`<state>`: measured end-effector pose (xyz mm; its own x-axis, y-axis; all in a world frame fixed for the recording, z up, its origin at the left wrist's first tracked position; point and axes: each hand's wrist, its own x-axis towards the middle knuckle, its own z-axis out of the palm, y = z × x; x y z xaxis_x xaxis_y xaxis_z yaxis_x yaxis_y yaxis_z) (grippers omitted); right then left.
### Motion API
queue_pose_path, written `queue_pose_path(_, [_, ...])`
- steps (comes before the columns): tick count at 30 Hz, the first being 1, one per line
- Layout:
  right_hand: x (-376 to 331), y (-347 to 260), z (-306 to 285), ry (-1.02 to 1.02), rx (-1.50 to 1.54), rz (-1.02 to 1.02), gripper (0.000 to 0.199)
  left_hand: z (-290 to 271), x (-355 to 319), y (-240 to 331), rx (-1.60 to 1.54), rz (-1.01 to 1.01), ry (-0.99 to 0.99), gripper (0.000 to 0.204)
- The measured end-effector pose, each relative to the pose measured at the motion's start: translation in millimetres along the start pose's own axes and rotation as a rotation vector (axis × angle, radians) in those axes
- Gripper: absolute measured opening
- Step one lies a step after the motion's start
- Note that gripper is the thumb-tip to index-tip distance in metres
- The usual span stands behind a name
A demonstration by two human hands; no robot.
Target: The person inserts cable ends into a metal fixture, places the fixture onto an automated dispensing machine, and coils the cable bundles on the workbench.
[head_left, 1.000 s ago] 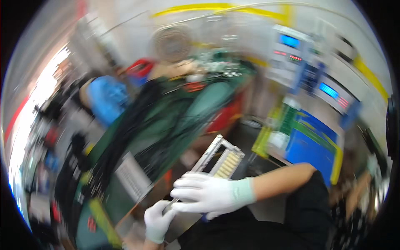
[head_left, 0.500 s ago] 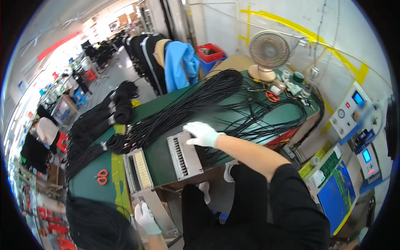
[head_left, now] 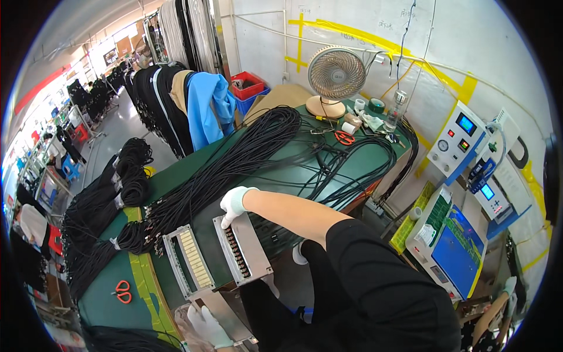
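My right hand [head_left: 233, 205], in a white glove, is at the far end of a grey metal fixture [head_left: 258, 264] with a slot holding a row of small connectors. One digit presses on its end plate; the others curl over the far edge, partly hidden. To the left lies a second metal fixture [head_left: 170, 243] with a row of cream blocks [head_left: 194, 258]. My left hand [head_left: 205, 328], also white-gloved, rests with outstretched fingers near a plain metal plate [head_left: 226, 317] at the table's front edge. It holds nothing that I can see.
Black cables [head_left: 234, 155] cover much of the green table [head_left: 187, 170]. Red-handled scissors [head_left: 122, 291] lie at left, another pair [head_left: 344, 138] near the fan [head_left: 337, 73]. A machine with a blue plate [head_left: 457, 252] stands at right. Another person's arm [head_left: 492, 314] shows at lower right.
The view has turned right. My right hand and the connector fixture have come slightly closer to the cream-block fixture. My left hand stays near the plain plate.
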<state>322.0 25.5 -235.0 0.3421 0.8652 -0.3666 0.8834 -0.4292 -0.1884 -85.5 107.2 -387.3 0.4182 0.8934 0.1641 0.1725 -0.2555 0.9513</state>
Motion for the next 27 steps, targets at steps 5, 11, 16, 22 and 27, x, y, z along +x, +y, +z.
queue_pose_path(5, [-17, 9, 18, 0.081, 0.03, 0.046, 0.07, 14, -35, 125, 0.37, 0.348, 0.209, 0.042])
queue_pose_path(11, [-67, 14, 23, 0.094, 0.074, 0.155, 0.07, 63, -93, 138, -0.817, -0.638, -0.637, 0.045])
queue_pose_path(16, [-100, 23, 40, 0.116, 0.107, 0.225, 0.073, 126, -67, 113, -1.084, -0.845, -0.755, 0.047])
queue_pose_path(22, [-172, 37, 66, 0.192, 0.558, 0.085, 0.079, 110, -87, 157, -0.858, -0.575, -0.732, 0.045])
queue_pose_path(27, [-292, 23, 78, 0.798, 1.004, 0.075, 0.043, 107, -82, 192, -0.64, -0.325, -0.895, 0.047])
